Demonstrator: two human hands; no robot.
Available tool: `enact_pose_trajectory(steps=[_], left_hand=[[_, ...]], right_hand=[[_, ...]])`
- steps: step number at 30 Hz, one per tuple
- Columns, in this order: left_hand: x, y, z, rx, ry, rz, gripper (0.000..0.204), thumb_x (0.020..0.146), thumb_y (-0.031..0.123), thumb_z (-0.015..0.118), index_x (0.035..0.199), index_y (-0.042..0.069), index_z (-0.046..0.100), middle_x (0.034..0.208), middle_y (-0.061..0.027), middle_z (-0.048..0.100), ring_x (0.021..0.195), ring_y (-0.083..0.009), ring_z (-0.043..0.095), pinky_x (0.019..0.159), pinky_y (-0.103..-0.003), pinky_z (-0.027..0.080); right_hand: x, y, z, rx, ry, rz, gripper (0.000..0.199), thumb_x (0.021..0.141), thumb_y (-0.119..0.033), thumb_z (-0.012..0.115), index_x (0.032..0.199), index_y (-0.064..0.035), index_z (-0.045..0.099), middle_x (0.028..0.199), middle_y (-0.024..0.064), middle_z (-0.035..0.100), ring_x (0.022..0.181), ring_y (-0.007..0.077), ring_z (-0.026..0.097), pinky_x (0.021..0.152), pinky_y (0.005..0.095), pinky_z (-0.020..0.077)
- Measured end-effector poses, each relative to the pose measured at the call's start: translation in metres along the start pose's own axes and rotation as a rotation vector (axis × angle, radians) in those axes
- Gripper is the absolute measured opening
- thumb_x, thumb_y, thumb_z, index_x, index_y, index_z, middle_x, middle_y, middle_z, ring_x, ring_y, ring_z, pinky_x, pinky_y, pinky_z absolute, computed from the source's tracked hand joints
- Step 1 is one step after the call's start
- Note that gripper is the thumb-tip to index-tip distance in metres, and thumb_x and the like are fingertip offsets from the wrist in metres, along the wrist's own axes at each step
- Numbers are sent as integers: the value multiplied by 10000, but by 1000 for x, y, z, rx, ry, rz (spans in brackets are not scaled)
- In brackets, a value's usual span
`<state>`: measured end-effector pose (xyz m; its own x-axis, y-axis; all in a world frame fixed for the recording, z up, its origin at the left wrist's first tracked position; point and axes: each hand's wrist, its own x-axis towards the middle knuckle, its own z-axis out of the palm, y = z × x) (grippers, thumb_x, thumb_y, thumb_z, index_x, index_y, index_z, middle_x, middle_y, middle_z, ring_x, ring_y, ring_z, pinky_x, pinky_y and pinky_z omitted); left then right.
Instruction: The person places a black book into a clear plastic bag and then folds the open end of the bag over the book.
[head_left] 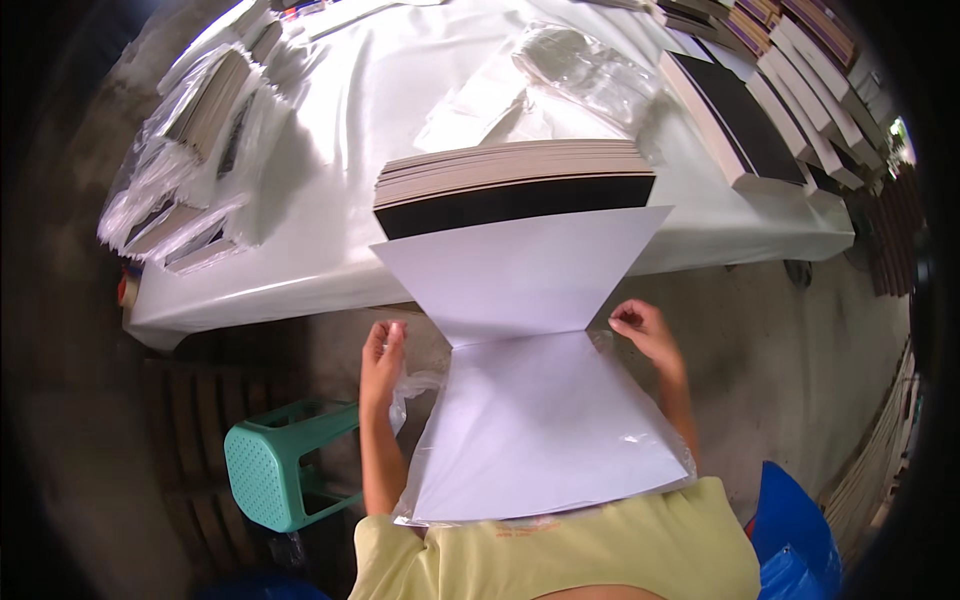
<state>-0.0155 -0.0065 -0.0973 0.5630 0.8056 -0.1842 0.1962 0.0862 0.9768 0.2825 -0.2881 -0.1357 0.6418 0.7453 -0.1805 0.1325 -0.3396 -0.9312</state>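
A large white sheet, creased across its middle, slopes between my body and the table. Clear plastic film covers its lower half, and the bare upper half leans against a thick stack of boards with a black front face. My left hand is raised left of the crease with its fingers curled closed, beside a loose, crumpled bit of plastic film. Right of the crease, my right hand has its fingertips pinched together near the film's edge. Whatever either hand pinches is too thin or hidden to make out.
A white-covered table stands ahead, with plastic-wrapped bundles at left and crumpled clear bags behind the stack. Black and white blocks line the right side. A green stool stands at lower left, blue plastic at lower right.
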Motion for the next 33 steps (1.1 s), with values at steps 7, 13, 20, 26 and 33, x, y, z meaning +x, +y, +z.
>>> enact_pose_trajectory(steps=[7, 13, 20, 26, 33], left_hand=[[-46, 160, 61, -783, -514, 272, 880, 705, 755, 310, 1298, 108, 240, 1138, -79, 366, 887, -125, 384, 770, -262, 359], [-46, 170, 76, -623, -388, 338, 562, 697, 35, 653, 1183, 50, 371, 1002, -104, 484, 781, -119, 462, 708, -228, 420], [-42, 154, 85, -698, -146, 226, 350, 801, 69, 589, 1107, 25, 427, 832, -116, 603, 740, -125, 556, 690, -234, 447], [-52, 160, 98, -317, -85, 666, 469, 891, 210, 445, 1280, 39, 247, 1146, -209, 495, 1093, -260, 474, 911, -344, 380], [-47, 159, 101, -466, -215, 712, 514, 914, 131, 349, 1350, 90, 80, 1317, -251, 283, 1221, -319, 320, 983, -372, 280]], right_hand=[[-22, -216, 49, -19, -437, -611, 442, 637, -128, 739, 1030, -62, 548, 931, 42, 562, 812, 149, 540, 691, 258, 427], [-18, -229, 63, 203, -233, -529, 190, 734, -87, 661, 858, -41, 524, 705, 26, 558, 676, 130, 540, 613, 239, 423], [-16, -221, 61, 161, -291, -688, 600, 698, -187, 720, 1172, -101, 362, 1053, 54, 485, 772, 112, 537, 640, 228, 433], [-17, -227, 79, 448, -316, -342, 338, 755, -59, 646, 1057, -40, 497, 976, 58, 541, 636, 49, 527, 526, 171, 413], [-14, -236, 86, 447, -132, -554, 114, 790, -58, 603, 876, -9, 546, 748, 19, 577, 635, 58, 524, 561, 200, 417]])
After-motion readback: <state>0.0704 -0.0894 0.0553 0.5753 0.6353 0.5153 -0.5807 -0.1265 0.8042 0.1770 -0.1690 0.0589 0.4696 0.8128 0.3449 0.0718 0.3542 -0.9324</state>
